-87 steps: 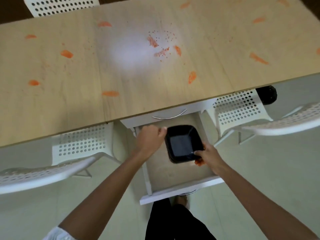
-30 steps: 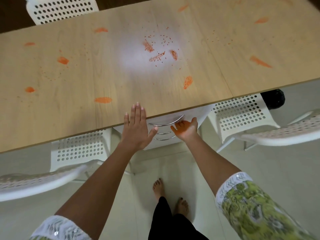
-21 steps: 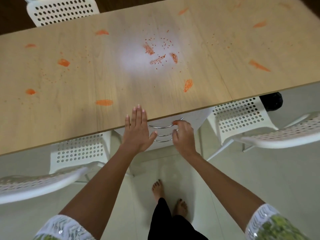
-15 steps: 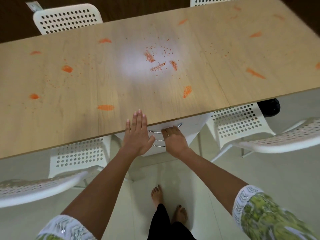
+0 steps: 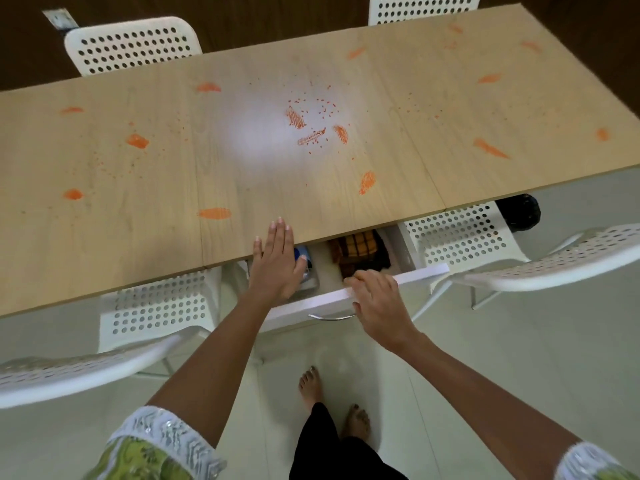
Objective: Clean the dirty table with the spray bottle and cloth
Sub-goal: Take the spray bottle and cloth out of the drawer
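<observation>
The wooden table [image 5: 138,209] is marked with several orange smears [image 5: 214,213] and specks. Below its near edge a white drawer [image 5: 415,273] stands partly pulled out. Inside lies a folded orange-and-black checked cloth [image 5: 356,249]. A blue-topped object [image 5: 302,253], perhaps the spray bottle, shows at the drawer's left, mostly hidden by my left hand. My left hand [image 5: 275,263] lies flat with straight fingers against the table's edge. My right hand [image 5: 377,299] grips the drawer's front rim, fingers curled over it.
White perforated chairs stand at my left [image 5: 152,308] and right [image 5: 460,237], and two more at the table's far side [image 5: 131,46]. A black round object [image 5: 519,213] sits on the floor under the table at the right. My bare feet [image 5: 311,386] are on pale tiles.
The bottom drawer with the black tray was closed earlier. My right hand took hold of the top drawer and has pulled it out, showing the cloth. My left hand stayed on the table's edge.
</observation>
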